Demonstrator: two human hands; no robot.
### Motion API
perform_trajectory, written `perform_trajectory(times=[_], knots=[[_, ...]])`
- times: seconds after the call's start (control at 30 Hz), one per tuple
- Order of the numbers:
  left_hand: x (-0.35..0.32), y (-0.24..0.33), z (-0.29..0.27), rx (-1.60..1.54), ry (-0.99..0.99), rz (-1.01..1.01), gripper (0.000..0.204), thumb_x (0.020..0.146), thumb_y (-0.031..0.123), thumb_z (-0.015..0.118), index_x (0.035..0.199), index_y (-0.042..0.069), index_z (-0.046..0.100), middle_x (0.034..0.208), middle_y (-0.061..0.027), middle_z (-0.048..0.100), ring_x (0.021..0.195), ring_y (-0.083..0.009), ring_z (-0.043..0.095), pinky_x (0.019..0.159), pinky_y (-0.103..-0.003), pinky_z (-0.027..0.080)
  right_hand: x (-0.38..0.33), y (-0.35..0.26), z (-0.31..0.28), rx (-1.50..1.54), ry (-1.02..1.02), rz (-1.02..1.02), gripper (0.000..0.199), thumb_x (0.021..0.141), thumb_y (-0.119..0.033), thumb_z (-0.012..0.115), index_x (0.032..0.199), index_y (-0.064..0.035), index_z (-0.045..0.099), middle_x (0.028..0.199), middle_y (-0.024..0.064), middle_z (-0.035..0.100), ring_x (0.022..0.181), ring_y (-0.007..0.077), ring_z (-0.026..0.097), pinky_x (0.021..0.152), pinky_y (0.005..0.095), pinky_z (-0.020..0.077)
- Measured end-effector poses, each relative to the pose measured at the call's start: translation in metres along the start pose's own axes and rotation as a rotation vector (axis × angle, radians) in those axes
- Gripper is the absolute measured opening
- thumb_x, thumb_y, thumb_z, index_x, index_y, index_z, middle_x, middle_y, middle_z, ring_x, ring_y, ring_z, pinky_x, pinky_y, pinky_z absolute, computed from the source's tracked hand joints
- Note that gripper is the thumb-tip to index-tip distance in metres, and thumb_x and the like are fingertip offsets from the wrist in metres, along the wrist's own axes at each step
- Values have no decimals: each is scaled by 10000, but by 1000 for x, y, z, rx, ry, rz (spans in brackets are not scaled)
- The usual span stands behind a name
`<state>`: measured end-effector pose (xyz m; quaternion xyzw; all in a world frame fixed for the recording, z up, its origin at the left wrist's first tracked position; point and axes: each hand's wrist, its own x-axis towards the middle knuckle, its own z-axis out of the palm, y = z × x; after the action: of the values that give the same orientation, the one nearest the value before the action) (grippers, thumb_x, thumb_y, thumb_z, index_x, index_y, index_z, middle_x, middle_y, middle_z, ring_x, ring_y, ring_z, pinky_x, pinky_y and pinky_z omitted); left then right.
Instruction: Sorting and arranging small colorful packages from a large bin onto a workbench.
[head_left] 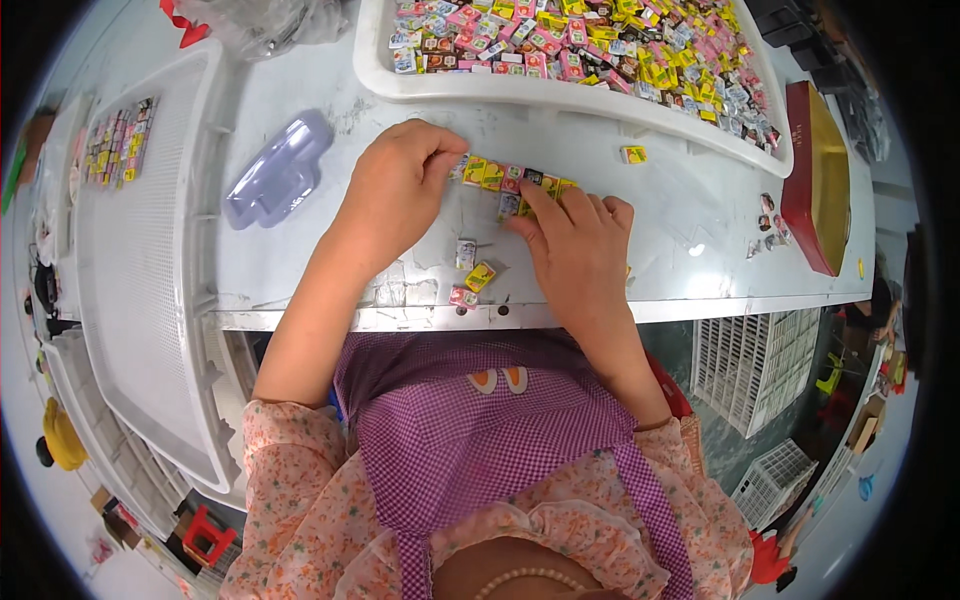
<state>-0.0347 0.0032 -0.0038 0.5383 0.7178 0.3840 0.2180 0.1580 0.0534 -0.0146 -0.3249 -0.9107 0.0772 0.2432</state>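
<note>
A short row of small, brightly printed packets point(492, 176) in yellow, pink and white lies on the table before me, with part of a second row below it. At its left end my left hand point(400, 190) is closed, thumb and forefinger pinched at a whitish packet point(459, 168). My right hand point(585, 240) curls over the right end, thumb on the near side and fingers on the far side, hiding several packets. Nearer the table edge lie a loose white packet point(466, 253), a yellow one point(481, 276) and a pink one point(463, 297).
A white tray point(570, 97) heaped with packets stands at the back. To the left are a clear purplish plastic tray point(280, 170) and a long white mesh tray point(140, 300) bearing grouped packets point(118, 143). A red and gold box point(815, 180) stands right. One yellow packet point(634, 155) lies apart.
</note>
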Motion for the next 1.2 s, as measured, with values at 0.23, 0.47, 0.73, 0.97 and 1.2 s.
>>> perform_trajectory(times=[0.23,0.47,0.73,0.97,1.2], knots=[[-3,-5,7,140,71,143,100,797,-4,618,883,7,667,868,-121,614,872,-315,577,749,-373,488,4,2,1,-5,-21,-4,289,794,-250,692,1044,-107,667,801,57,556,710,242,568,765,414,366],[-14,-9,14,233,159,258,139,754,-12,643,884,30,669,858,-105,581,854,-306,557,738,-383,475,-3,2,12,-102,23,-24,313,760,-254,713,1047,-139,660,781,18,534,714,197,567,760,400,362],[-26,3,14,384,-89,448,450,844,229,630,1255,65,544,1263,-90,535,1214,-295,452,1022,-454,334,-1,4,5,-116,-9,-94,345,771,-259,702,1090,-143,637,792,15,526,719,195,559,772,393,355],[-28,5,18,580,-281,446,677,869,482,532,1393,67,422,1474,-76,372,1415,-245,240,1164,-466,110,17,17,-17,-100,-104,-112,323,801,-248,683,1092,-115,639,752,35,539,696,211,545,760,386,358],[-32,-1,22,580,-240,455,682,882,500,506,1400,67,411,1479,-89,363,1416,-241,235,1161,-473,108,101,79,-38,-190,62,-21,256,866,-258,637,1033,-68,670,848,101,660,716,270,635,693,408,434]])
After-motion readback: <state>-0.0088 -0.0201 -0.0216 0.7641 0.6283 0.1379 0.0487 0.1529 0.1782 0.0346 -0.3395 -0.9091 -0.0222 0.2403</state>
